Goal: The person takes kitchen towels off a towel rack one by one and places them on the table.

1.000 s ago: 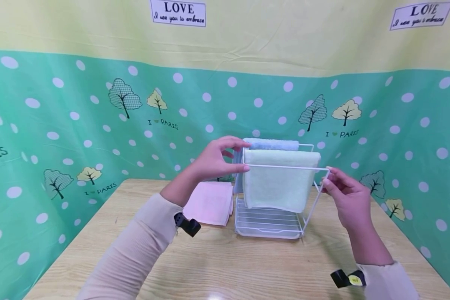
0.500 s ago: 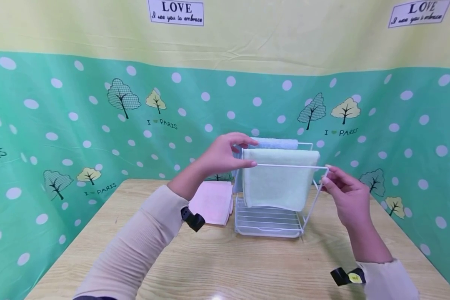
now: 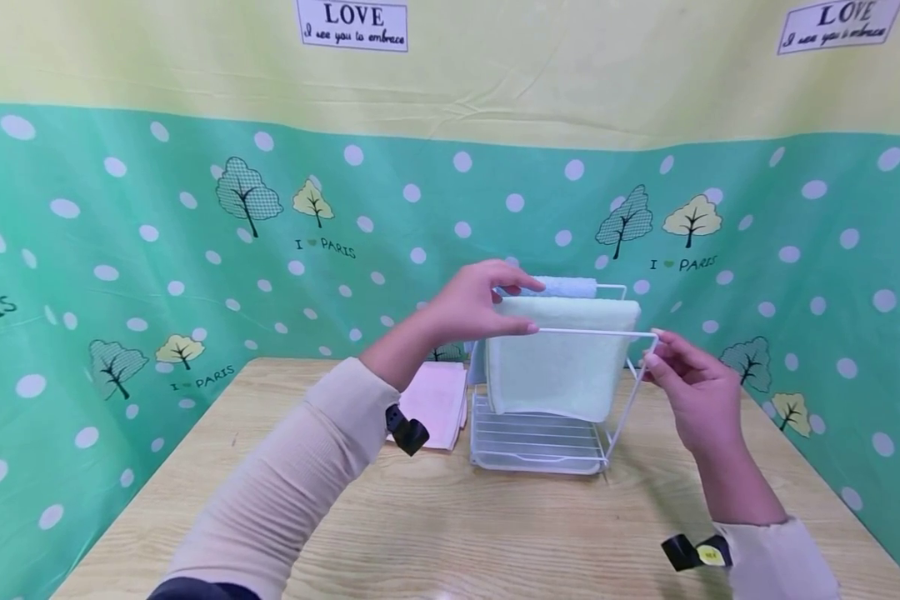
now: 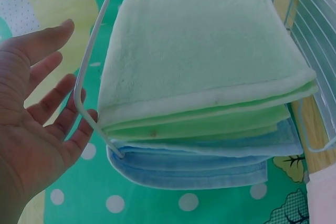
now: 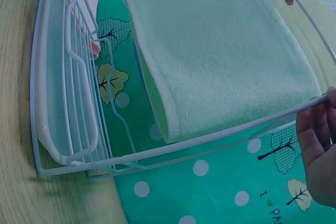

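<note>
A white wire rack [image 3: 596,333] stands on the table with folded towels over its upper bars. My right hand [image 3: 697,404] pinches the rack's front right corner between thumb and fingers; in the right wrist view this right hand [image 5: 321,166] is partly cut off. Above the front bar, my left hand [image 3: 468,304] is spread, thumb tip at the bar. The left wrist view shows the same left hand [image 4: 31,129] with loose fingers beside the rack frame. A pale green towel [image 3: 558,367] hangs behind the front bar. Behind it hangs a blue towel [image 3: 570,287], partly hidden by the left hand.
Left of the rack lies a folded pink towel [image 3: 437,408] on the wooden table [image 3: 450,533], partly covered by the left arm. A shallow tray [image 3: 536,467] sits under the rack's bottom wires. A polka-dot cloth [image 3: 345,275] backs the table.
My left hand has slid right along the front bar, from its left end toward the middle. The right hand keeps its grip on the corner, and rack and towels stay put.
</note>
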